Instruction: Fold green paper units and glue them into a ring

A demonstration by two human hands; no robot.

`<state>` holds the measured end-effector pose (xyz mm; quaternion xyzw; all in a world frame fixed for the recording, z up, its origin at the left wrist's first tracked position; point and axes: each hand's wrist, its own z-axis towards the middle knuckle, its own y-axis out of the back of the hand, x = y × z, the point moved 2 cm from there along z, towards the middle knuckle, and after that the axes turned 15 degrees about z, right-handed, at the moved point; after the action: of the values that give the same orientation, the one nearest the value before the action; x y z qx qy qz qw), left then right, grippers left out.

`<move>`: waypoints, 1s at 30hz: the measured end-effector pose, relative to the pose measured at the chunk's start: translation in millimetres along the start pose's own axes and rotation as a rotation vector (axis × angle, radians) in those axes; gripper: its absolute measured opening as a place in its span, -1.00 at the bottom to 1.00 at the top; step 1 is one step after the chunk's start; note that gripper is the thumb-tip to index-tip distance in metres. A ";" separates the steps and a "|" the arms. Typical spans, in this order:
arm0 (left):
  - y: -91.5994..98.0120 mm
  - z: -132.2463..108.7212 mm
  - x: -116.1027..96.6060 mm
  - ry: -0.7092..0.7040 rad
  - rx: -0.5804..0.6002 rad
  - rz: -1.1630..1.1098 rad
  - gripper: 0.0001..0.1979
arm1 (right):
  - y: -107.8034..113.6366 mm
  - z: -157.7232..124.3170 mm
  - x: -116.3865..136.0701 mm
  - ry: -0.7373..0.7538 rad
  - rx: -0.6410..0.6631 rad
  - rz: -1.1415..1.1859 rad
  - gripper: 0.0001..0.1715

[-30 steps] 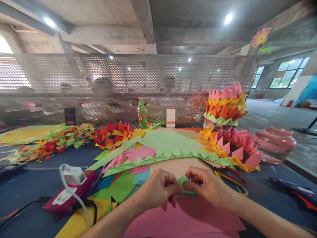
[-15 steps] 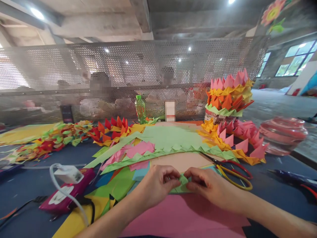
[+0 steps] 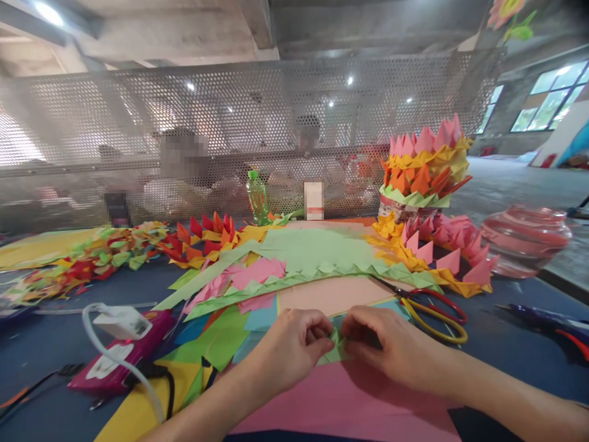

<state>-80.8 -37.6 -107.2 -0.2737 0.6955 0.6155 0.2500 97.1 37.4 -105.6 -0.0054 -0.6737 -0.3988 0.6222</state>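
Between my two hands is a small folded piece of light green paper (image 3: 337, 345), partly hidden by the fingers. My left hand (image 3: 294, 344) pinches its left side, fingers curled. My right hand (image 3: 380, 344) pinches the right side with thumb and fingertips. Below them lies a large pink paper sheet (image 3: 340, 399). Just beyond the hands stretches a pale green zigzag paper strip (image 3: 285, 282), across a peach-coloured sheet (image 3: 326, 293). Scissors (image 3: 432, 313) with red and yellow handles lie to the right of my right hand.
A magenta power strip (image 3: 151, 331) with a white charger sits at left. Folded red and orange paper points (image 3: 207, 239) lie behind. A tiered paper-petal piece (image 3: 423, 162), a pink-tinted clear jar (image 3: 524, 239) and a glue gun (image 3: 538, 322) are at right. A green bottle (image 3: 256, 199) stands by the perforated screen.
The view has shifted slightly. Both hands stay around the small green paper, and its visible folds look slightly different between the fingertips.
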 end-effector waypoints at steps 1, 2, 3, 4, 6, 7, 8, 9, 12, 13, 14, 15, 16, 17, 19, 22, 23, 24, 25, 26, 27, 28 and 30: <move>-0.3 -0.4 0.1 -0.006 -0.006 0.007 -0.90 | 0.2 -0.1 -0.2 -0.003 -0.009 0.001 -0.94; -0.6 -0.7 0.5 -0.013 -0.015 0.020 -0.90 | 0.5 -0.1 -0.5 -0.005 -0.018 0.004 -0.92; -0.9 -0.9 1.0 -0.024 -0.030 0.041 -0.90 | 0.6 0.0 -0.9 -0.004 -0.022 0.009 -0.88; -1.2 -1.1 1.7 -0.036 -0.050 0.067 -0.89 | 0.7 0.1 -1.3 0.000 -0.021 0.014 -0.83; -1.5 -1.6 3.2 -0.068 -0.101 0.129 -0.85 | 0.8 0.4 -2.2 0.006 -0.014 0.020 -0.77; -1.6 -1.9 3.7 -0.086 -0.128 0.159 -0.82 | 0.8 0.5 -2.5 0.006 -0.009 0.020 -0.75; -1.6 -2.3 4.1 -0.102 -0.151 0.182 -0.78 | 0.8 0.6 -2.9 0.005 -0.005 0.018 -0.75; -1.6 -2.8 4.3 -0.114 -0.168 0.201 -0.76 | 0.8 0.7 -3.3 0.003 -0.001 0.017 -0.76; -2.0 -4.8 4.0 -0.139 -0.170 0.232 -0.77 | 0.7 1.0 -4.3 -0.007 0.014 0.018 -0.77; -2.1 -5.5 3.8 -0.137 -0.163 0.240 -0.79 | 0.7 1.1 -4.5 -0.008 0.014 0.016 -0.79; -2.1 -6.0 3.6 -0.135 -0.156 0.248 -0.82 | 0.7 1.2 -4.7 -0.008 0.013 0.013 -0.80; -2.1 -6.4 3.5 -0.130 -0.150 0.256 -0.83 | 0.7 1.2 -4.7 -0.005 0.013 0.009 -0.80; -2.0 -6.7 3.4 -0.126 -0.148 0.263 -0.84 | 0.7 1.3 -4.7 -0.001 0.011 0.004 -0.79; -1.9 -6.7 3.2 -0.123 -0.146 0.269 -0.84 | 0.6 1.3 -4.6 0.003 0.012 0.001 -0.78; -1.6 -6.5 2.8 -0.122 -0.138 0.274 -0.84 | 0.3 1.3 -4.2 0.017 0.018 -0.007 -0.72; -1.5 -6.1 1.4 -0.129 -0.127 0.262 -0.86 | -0.2 0.9 -2.9 0.051 0.030 -0.021 -0.67; -1.5 -6.2 0.9 -0.129 -0.125 0.256 -0.86 | -0.4 0.7 -2.4 0.056 0.034 -0.023 -0.67; -1.5 -6.3 0.5 -0.129 -0.124 0.251 -0.86 | -0.5 0.6 -2.1 0.057 0.036 -0.024 -0.68; -1.5 -6.6 0.2 -0.128 -0.124 0.249 -0.85 | -0.5 0.4 -1.8 0.054 0.034 -0.024 -0.68; -1.6 -6.9 0.0 -0.125 -0.124 0.247 -0.84 | -0.4 0.3 -1.7 0.049 0.031 -0.025 -0.69; -1.6 -7.2 0.0 -0.122 -0.124 0.245 -0.83 | -0.4 0.3 -1.7 0.047 0.026 -0.028 -0.70; -1.6 -7.5 0.2 -0.119 -0.124 0.245 -0.82 | -0.3 0.4 -1.8 0.047 0.021 -0.032 -0.71; -1.7 -7.9 0.5 -0.115 -0.123 0.249 -0.79 | -0.2 0.9 -2.2 0.052 0.015 -0.039 -0.72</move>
<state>-80.2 -45.6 -107.8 -0.1644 0.6696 0.6978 0.1941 96.8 38.9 -107.4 0.0226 -0.6600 -0.4058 0.6318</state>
